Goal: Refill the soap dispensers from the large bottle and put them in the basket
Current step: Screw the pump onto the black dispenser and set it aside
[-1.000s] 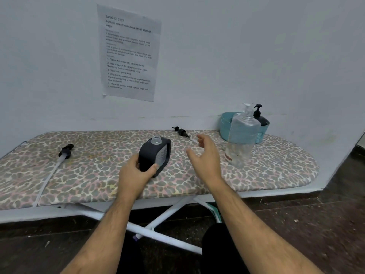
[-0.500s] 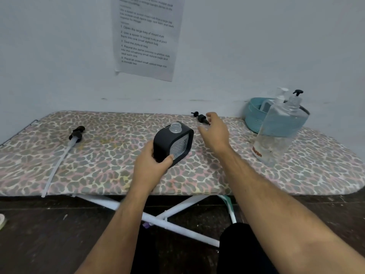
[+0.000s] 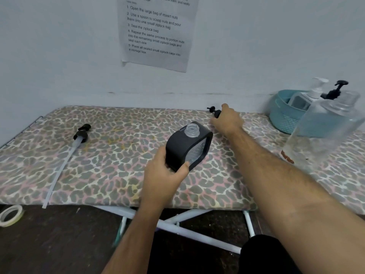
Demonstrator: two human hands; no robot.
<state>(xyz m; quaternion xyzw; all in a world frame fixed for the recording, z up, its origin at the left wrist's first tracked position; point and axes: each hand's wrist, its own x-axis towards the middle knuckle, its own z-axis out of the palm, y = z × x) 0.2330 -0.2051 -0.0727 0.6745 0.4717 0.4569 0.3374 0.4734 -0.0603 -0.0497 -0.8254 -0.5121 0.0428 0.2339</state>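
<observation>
Dispenser, black with a clear ribbed window, capless, threaded neck open at top. Held tilted above the middle of the ironing board, which serves as the desk. Left hand grips its lower end: thumb across the near face, fingers wrapped behind. Left forearm rises from the bottom edge of the view, wrist bent slightly back.

Right hand is stretched forward to the far edge of the board, arm nearly straight, palm down, fingers curled over a small black pump. The pump's head sticks out to the left of the knuckles; the rest is hidden under the hand (the fingers are on it, but whether it is lifted off the cover I cannot tell).

Big bottle, clear, stands upright at the right end of the board, its own neck open, clear liquid low inside. Just behind it, against the wall, a teal basket with two dispensers in it: one with a white pump, one with a black pump.

At the left of the board lies a long pump, black head toward the wall, pale tube running toward the near edge.

Paper sheet with printed steps is stuck to the wall above. Tape roll on the dark floor, lower left.
</observation>
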